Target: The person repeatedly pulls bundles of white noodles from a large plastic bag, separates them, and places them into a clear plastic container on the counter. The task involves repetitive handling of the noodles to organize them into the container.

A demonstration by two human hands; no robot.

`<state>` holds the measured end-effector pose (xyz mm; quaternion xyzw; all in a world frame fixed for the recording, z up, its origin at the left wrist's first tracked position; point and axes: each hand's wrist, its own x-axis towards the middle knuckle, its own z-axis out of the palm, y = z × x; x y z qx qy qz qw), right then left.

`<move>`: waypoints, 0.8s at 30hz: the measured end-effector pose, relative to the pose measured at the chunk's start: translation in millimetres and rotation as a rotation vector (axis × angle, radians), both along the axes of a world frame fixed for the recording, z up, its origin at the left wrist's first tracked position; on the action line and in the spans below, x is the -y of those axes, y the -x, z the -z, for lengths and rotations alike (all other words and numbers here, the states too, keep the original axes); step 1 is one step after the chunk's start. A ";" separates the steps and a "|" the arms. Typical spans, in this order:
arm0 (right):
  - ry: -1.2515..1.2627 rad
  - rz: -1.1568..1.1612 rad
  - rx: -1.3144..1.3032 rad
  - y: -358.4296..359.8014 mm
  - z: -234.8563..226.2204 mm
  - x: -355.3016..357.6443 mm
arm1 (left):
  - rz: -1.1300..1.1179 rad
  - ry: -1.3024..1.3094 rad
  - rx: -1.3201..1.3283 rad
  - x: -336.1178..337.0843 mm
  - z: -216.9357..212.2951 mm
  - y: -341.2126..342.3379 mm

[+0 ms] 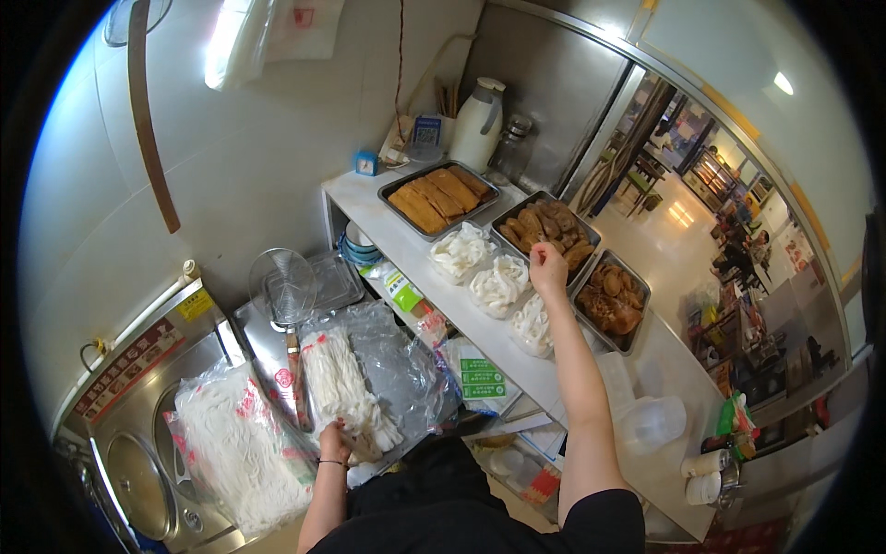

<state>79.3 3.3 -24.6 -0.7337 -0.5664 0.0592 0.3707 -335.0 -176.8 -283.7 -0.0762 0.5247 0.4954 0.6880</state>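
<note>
Lying on a grey metal tray (432, 417) at lower middle, just ahead of the body: a white noodle bundle (343, 374). Long axis running from upper left to lower right, compact far end pointing away toward the wire strainer (283, 280), loose strands at the near end fanning toward the dark clothing. Crumpled around the far end and along the right side, a clear plastic bag (401, 369).

Just left of the bundle and roughly alongside, the strainer's wooden handle (293, 360); farther left, a large bag of white noodles (242, 443). Up and to the right, on a white desk (358, 196), three bagged noodle portions (499, 284) in a slanting row. Behind these, amber slabs (434, 196), brown pieces (544, 224) and darker brown pieces (609, 297), each in a separate rectangular tray. Across the desk, the right forearm (581, 397), hiding part of the nearest portion.

At the bundle's near end, on the left edge, the left hand (334, 444), fingers bent against the strands; impossible to tell how firmly closed. Well apart from the bundle, the right hand (548, 265), over the brown pieces, fingertips drawn together; cannot tell whether pinching anything.
</note>
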 end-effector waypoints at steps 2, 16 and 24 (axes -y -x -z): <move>0.086 0.103 0.237 2.7 0.3 -1.3 | 0.009 0.008 -0.002 -3.0 5.6 -3.1; 0.493 0.112 0.319 55.3 52.0 -22.5 | 0.010 0.001 0.080 0.1 8.7 0.0; 0.446 0.097 0.438 56.5 42.1 -13.2 | 0.093 -0.063 0.109 -6.0 20.4 0.7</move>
